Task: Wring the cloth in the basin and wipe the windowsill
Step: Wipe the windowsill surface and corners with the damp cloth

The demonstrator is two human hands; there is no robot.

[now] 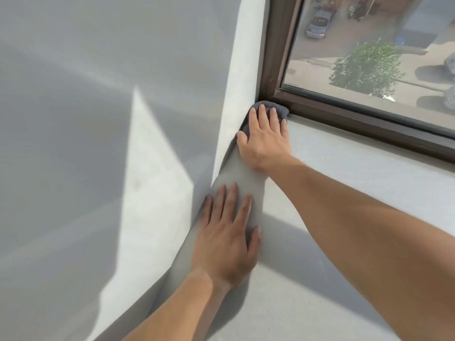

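A grey fluffy cloth (279, 109) lies bunched in the far left corner of the grey windowsill (344, 168), where the sill meets the side wall and the brown window frame. My right hand (266, 139) presses flat on the cloth with fingers spread, covering most of it. My left hand (227, 237) rests flat and open on the bare sill nearer to me, close to the side wall, holding nothing. No basin is in view.
The white side wall (236, 70) runs along the left of the sill. The brown window frame (357, 119) and glass close the far side. Through the glass I see a tree and parked cars far below.
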